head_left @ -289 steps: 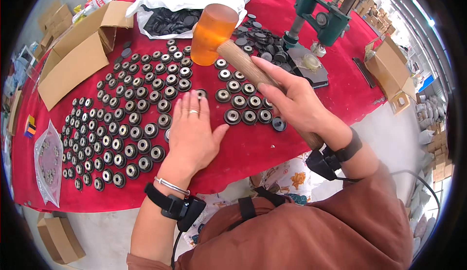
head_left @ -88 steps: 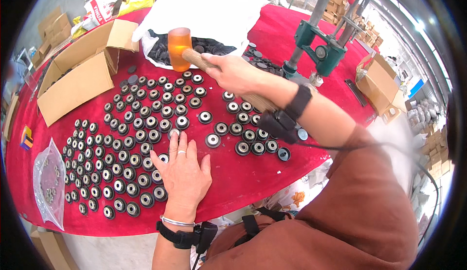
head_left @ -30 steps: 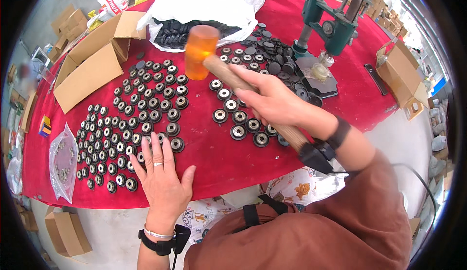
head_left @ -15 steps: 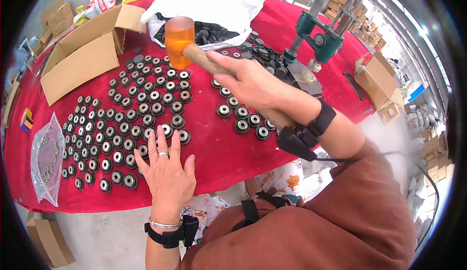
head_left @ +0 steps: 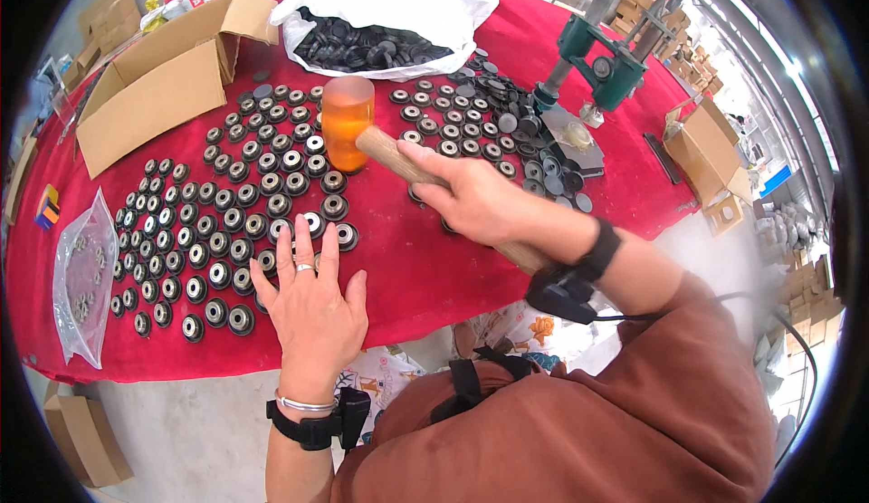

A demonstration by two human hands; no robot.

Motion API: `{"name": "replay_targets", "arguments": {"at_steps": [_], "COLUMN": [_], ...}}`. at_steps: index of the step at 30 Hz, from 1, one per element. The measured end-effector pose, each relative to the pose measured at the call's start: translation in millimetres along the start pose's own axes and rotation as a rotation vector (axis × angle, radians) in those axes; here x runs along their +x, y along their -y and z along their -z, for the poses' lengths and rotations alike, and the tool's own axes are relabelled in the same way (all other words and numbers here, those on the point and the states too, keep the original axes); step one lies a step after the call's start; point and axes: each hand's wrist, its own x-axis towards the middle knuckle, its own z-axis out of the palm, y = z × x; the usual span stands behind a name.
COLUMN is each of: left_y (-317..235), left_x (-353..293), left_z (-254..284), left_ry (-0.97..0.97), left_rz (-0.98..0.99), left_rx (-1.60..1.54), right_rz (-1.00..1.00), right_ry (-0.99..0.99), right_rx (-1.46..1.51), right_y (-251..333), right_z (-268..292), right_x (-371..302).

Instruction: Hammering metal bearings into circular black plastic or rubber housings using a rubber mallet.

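My right hand grips the wooden handle of a mallet with a translucent orange head. The mallet head hangs over the far right edge of a large group of black round wheels with metal bearing centres. My left hand lies palm down with fingers spread at the near right edge of that group, its fingertips reaching in among the wheels and covering some. A second group of these wheels stands farther right, partly hidden by my right hand and forearm.
A red cloth covers the table. Loose black discs lie by a green press; more fill a white sack at the back. An open cardboard box and a clear plastic bag of small parts stand left.
The mallet and my right hand have come down and nearer, with the head now over the wheels' far right edge. My left hand stays nearly where it was.
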Motion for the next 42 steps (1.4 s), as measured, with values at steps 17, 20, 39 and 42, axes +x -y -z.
{"name": "replay_targets", "arguments": {"at_steps": [17, 20, 39, 42], "left_y": [7, 6, -3, -24], "left_x": [-5, -5, 3, 30], "left_z": [-3, -1, -5, -4], "left_ry": [-0.009, -0.027, -0.185, -0.184], "left_rz": [0.046, 0.041, 0.033, -0.080], "left_rx": [0.017, 0.014, 0.041, 0.015], "right_rz": [-0.254, -0.069, -0.298, -0.468], "right_ry": [0.383, 0.157, 0.300, 0.076], "right_rx": [0.080, 0.218, 0.356, 0.528], "right_y": [70, 69, 54, 50], "right_z": [38, 29, 54, 70], "right_x": [9, -16, -48, -59]}}
